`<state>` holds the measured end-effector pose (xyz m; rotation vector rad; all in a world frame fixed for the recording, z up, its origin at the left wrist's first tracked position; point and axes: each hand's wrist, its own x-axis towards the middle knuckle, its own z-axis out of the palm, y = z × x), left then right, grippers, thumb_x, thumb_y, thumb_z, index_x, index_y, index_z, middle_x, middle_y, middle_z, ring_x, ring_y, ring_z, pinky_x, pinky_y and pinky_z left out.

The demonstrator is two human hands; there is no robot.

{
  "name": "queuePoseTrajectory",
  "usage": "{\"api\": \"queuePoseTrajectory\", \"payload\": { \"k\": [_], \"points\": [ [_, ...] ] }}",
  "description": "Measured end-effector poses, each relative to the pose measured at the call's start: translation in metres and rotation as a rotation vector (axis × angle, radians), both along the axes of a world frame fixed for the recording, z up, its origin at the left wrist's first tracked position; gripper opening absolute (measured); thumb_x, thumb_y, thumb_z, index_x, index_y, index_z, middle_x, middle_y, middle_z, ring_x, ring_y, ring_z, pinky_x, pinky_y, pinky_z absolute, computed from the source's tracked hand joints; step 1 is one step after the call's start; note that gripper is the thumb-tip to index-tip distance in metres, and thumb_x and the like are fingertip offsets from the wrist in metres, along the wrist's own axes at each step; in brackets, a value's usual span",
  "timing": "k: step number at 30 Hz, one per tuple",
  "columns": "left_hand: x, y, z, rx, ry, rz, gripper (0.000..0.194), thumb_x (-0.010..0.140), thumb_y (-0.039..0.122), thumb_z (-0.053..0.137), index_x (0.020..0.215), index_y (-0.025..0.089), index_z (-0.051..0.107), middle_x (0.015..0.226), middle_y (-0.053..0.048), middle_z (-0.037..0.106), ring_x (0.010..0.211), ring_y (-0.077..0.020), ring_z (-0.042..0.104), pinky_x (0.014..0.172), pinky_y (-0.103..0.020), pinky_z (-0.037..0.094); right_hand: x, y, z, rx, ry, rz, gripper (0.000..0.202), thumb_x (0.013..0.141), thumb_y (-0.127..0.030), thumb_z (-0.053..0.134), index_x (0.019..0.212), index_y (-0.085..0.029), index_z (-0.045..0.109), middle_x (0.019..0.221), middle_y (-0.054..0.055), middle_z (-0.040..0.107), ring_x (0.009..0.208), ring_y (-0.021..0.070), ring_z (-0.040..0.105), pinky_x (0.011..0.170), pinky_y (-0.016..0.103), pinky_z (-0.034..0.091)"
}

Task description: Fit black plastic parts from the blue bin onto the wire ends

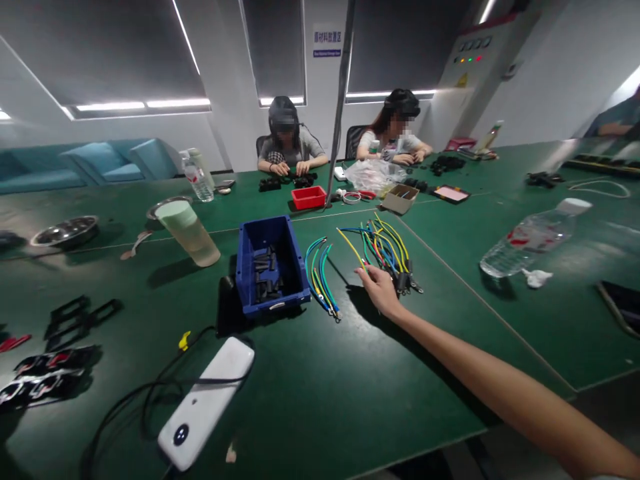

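The person's right hand [380,291] reaches in from the lower right, its fingers closed on a single yellow wire [351,245] whose free end points away to the upper left. The left hand is out of view, so its state cannot be told. The held wire is at the left edge of a fanned bundle of wires [395,241] in yellow, green, blue and red, lying on the green counter [320,407]. Black sleeves [403,280] and metal ring ends show just right of the hand.

Left of the hand, a smaller group of wires [325,280] lies curved beside a blue bin [265,232] containing short black pieces [267,260]. Nearer the person, a white device [207,403] rests with a black cord across it. A lidded bottle [189,235] stands beyond the bin's left side; a water bottle [533,240] is well to the right. Across the counter, a red tray [309,200] sits before two seated co-workers [393,133].
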<state>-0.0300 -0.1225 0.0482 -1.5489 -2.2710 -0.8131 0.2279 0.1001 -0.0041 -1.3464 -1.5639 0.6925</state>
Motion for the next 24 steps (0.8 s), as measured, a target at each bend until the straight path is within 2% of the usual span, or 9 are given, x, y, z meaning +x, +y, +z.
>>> {"api": "queuePoseTrajectory", "payload": {
  "k": [2,3,4,5,6,9,13,18,24],
  "points": [
    [0.027,0.020,0.001,0.044,0.045,-0.289,0.020,0.088,0.034,0.052,0.097,0.021,0.064,0.073,-0.003,0.063,0.072,-0.0212,0.063,0.057,-0.035,0.056,0.003,0.000,-0.002,-0.031,0.079,0.017,0.041,0.086,-0.052,0.048,0.085,-0.014,0.065,0.054,-0.004,0.037,0.049,0.0119,0.035,0.047,0.025,0.026],
    [0.036,0.035,0.005,0.066,0.083,-0.469,0.017,0.088,0.030,0.051,0.095,0.022,0.064,0.071,-0.003,0.064,0.073,-0.0199,0.064,0.054,-0.030,0.056,0.004,0.001,-0.004,-0.042,0.119,0.022,0.042,0.086,-0.052,0.048,0.087,-0.014,0.066,0.053,-0.004,0.037,0.049,0.0117,0.034,0.046,0.025,0.025],
    [0.041,0.052,0.010,0.069,0.125,-0.605,0.019,0.089,0.022,0.046,0.095,0.021,0.064,0.074,-0.004,0.066,0.071,-0.0177,0.065,0.060,-0.029,0.056,0.006,0.001,-0.005,-0.049,0.153,0.028,0.042,0.085,-0.052,0.049,0.089,-0.014,0.066,0.053,-0.004,0.037,0.048,0.0115,0.034,0.046,0.024,0.024],
    [0.041,0.071,0.017,0.049,0.165,-0.674,0.021,0.089,0.018,0.044,0.098,0.018,0.063,0.079,-0.006,0.067,0.072,-0.0177,0.065,0.063,-0.029,0.056,0.008,0.001,-0.006,-0.052,0.183,0.033,0.042,0.085,-0.052,0.050,0.089,-0.014,0.066,0.053,-0.004,0.037,0.048,0.0113,0.034,0.045,0.024,0.024],
    [0.039,0.092,0.023,-0.002,0.196,-0.638,0.024,0.088,0.015,0.043,0.102,0.015,0.062,0.084,-0.008,0.068,0.076,-0.0193,0.066,0.066,-0.030,0.055,0.009,0.001,-0.007,-0.051,0.208,0.035,0.041,0.085,-0.052,0.050,0.089,-0.014,0.066,0.053,-0.004,0.037,0.048,0.0112,0.034,0.045,0.024,0.024],
    [0.020,0.154,0.034,-0.221,0.264,-0.398,0.026,0.089,0.015,0.039,0.101,0.013,0.062,0.086,-0.011,0.068,0.081,-0.0236,0.066,0.068,-0.032,0.054,0.012,-0.002,-0.007,-0.030,0.252,0.040,0.041,0.085,-0.052,0.050,0.088,-0.014,0.067,0.053,-0.004,0.037,0.048,0.0106,0.033,0.045,0.024,0.024],
    [-0.001,0.211,0.026,-0.535,0.232,-0.275,0.028,0.089,0.028,0.044,0.100,0.013,0.064,0.095,-0.016,0.067,0.088,-0.0297,0.066,0.076,-0.038,0.052,0.013,-0.006,-0.002,-0.011,0.281,0.043,0.043,0.086,-0.053,0.048,0.087,-0.015,0.067,0.052,-0.005,0.035,0.046,0.0101,0.032,0.044,0.023,0.023],
    [-0.009,0.237,0.004,-0.634,0.168,-0.285,0.026,0.082,0.019,0.048,0.100,0.013,0.066,0.096,-0.019,0.067,0.089,-0.0326,0.067,0.073,-0.038,0.052,0.012,-0.008,0.001,-0.020,0.279,0.024,0.044,0.089,-0.054,0.042,0.090,-0.016,0.064,0.049,-0.006,0.037,0.042,0.0102,0.034,0.041,0.022,0.025],
    [-0.012,0.237,-0.002,-0.558,0.164,-0.323,0.030,0.087,0.019,0.044,0.109,0.017,0.063,0.101,-0.016,0.067,0.093,-0.0305,0.066,0.077,-0.037,0.051,0.009,-0.008,0.002,-0.023,0.261,-0.008,0.045,0.093,-0.056,0.031,0.099,-0.019,0.056,0.046,-0.005,0.046,0.039,0.0115,0.042,0.041,0.022,0.033]
  ]
}}
